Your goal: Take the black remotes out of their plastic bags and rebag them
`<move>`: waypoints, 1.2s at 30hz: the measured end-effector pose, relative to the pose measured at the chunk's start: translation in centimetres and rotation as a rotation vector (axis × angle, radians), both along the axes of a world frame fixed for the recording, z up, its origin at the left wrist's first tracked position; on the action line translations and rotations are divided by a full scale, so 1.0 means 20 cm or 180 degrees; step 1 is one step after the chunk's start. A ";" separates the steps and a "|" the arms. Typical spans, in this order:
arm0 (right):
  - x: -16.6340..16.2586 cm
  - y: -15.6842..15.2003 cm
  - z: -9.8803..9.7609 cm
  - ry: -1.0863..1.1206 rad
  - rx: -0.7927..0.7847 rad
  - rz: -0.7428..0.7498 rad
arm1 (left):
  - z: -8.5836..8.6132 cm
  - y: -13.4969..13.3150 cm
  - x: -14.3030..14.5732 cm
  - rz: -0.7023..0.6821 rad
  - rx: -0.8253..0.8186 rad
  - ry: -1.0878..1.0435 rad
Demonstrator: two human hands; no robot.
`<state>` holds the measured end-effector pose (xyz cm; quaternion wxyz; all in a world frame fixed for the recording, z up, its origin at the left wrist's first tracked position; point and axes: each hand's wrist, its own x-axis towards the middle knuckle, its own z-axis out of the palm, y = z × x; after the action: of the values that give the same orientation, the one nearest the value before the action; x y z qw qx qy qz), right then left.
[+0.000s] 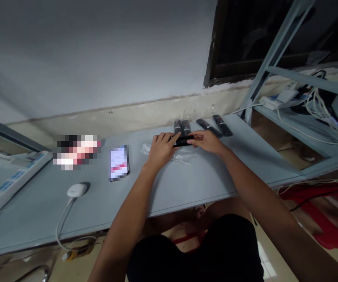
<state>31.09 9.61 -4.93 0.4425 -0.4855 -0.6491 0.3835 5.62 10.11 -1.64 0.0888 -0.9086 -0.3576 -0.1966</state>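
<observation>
Both my hands meet over a black remote control [183, 140] lying crosswise on the grey table [186, 184]. My left hand [160, 149] grips its left end with curled fingers. My right hand [206, 141] pinches its right end. Clear plastic wrapping [183, 158] lies under and in front of my hands. Just behind the held remote two more black remotes [182, 126] lie side by side. Two further black remotes [214, 126] lie to the right near the table's back edge.
A phone [119, 163] lies left of my hands, and a white round device [76, 190] with a cable sits at the front left. A power strip [13, 178] is at far left. A metal shelf [301, 105] with cables and chargers stands at right.
</observation>
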 end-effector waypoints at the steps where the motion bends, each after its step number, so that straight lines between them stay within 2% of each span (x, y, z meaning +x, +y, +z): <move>1: 0.01 0.01 0.00 -0.0032 0.0074 -0.0052 | 0.00 0.01 -0.01 0.0030 -0.0047 -0.0054; 8: 0.09 0.03 0.01 0.0473 0.0157 -0.0389 | 0.00 0.08 -0.12 0.0409 -0.0212 -0.0390; 11: 0.12 0.04 0.00 0.0470 0.0271 -0.0418 | 0.01 0.09 -0.15 0.0484 -0.0243 -0.0465; 14: 0.12 0.04 -0.01 0.0321 0.0288 -0.0332 | 0.02 0.09 -0.15 0.0439 -0.0291 -0.0459; 20: 0.10 0.04 -0.01 0.0381 -0.0022 -0.0260 | 0.01 0.08 -0.13 0.0373 -0.0346 -0.0442; 36: 0.10 0.06 -0.05 0.0083 0.0229 -0.0245 | -0.02 0.09 -0.13 0.0343 -0.0338 -0.0494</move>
<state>33.02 10.84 -5.93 0.4826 -0.4889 -0.6375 0.3488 3.06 11.91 -1.94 0.0231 -0.8735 -0.4217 -0.2421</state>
